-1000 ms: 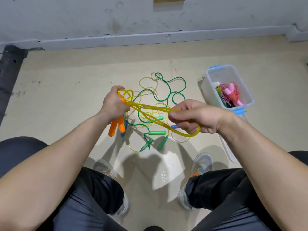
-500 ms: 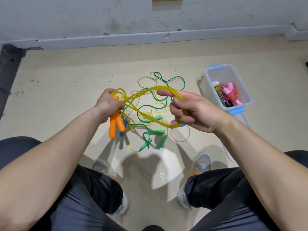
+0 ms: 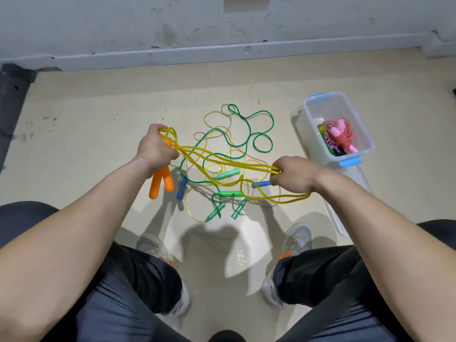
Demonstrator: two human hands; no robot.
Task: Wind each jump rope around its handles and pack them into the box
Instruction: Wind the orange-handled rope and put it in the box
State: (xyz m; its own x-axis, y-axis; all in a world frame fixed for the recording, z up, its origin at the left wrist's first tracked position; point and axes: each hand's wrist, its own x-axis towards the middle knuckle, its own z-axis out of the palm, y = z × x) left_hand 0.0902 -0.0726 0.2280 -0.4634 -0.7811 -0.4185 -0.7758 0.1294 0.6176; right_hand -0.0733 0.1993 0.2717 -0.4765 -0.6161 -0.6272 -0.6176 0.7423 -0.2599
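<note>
My left hand [image 3: 155, 149] grips the two orange handles [image 3: 161, 183] of a jump rope, which point down toward me. Its yellow rope [image 3: 222, 164] runs in several strands across to my right hand [image 3: 293, 175], which is closed on the bundle; a loop hangs below that hand. On the floor between my hands lies a tangle of loose ropes [image 3: 237, 134], green and thin yellow, with green handles [image 3: 228, 174] and blue handles [image 3: 182, 187]. The clear plastic box [image 3: 309, 119] with blue clips stands at the right and holds a wound pink rope [image 3: 339, 135] and other bundles.
The box's clear lid [image 3: 345, 218] lies on the floor beside my right foot. My two grey shoes [image 3: 296, 240] and knees are close under the tangle. A wall and skirting [image 3: 222, 51] run along the far side, and a dark strip [image 3: 12, 95] borders the floor at left.
My right hand has moved from above the tangle out to the right and down, pulling the yellow rope strands taut between both hands. My left hand has stayed in place with the orange handles.
</note>
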